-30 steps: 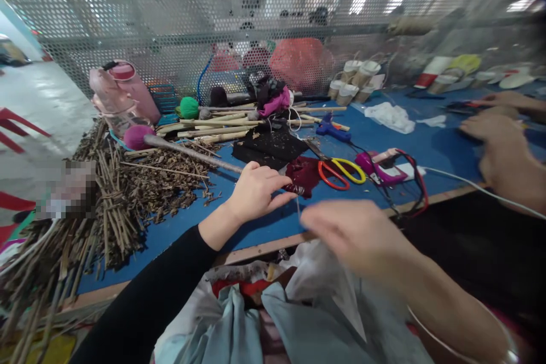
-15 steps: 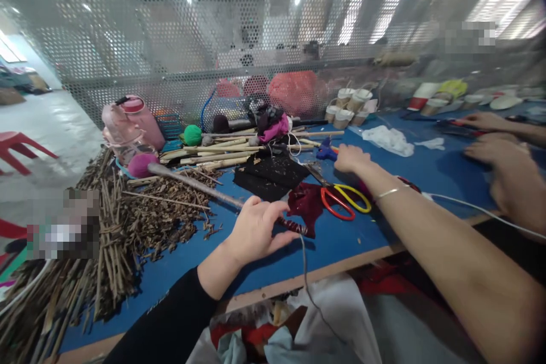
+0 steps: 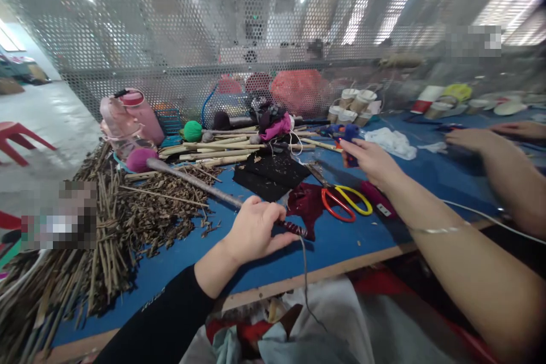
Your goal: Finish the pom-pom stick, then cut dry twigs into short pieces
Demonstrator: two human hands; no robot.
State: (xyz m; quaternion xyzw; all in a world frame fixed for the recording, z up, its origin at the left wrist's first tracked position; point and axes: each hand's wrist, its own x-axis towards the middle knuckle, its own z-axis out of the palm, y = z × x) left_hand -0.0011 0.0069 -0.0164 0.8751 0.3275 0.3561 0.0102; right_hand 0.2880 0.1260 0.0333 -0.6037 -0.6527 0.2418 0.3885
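My left hand is closed round a long grey stick near its lower end, where dark red thread is wound on it. A thin grey thread hangs from that end over the table edge. My right hand is lifted above the blue table, fingers closed on a blue glue gun. A scrap of dark red cloth and red-and-yellow scissors lie between the hands. The stick's far end carries a magenta ball.
A heap of dry twigs and bark covers the left of the table. Pale sticks, a green ball, black cloth, a pink bottle and cups lie further back before a perforated metal screen. Another person's hands work at the right.
My right hand went from in front of me out to the blue glue gun on the table and now holds it lifted. My left hand has stayed on the stick.
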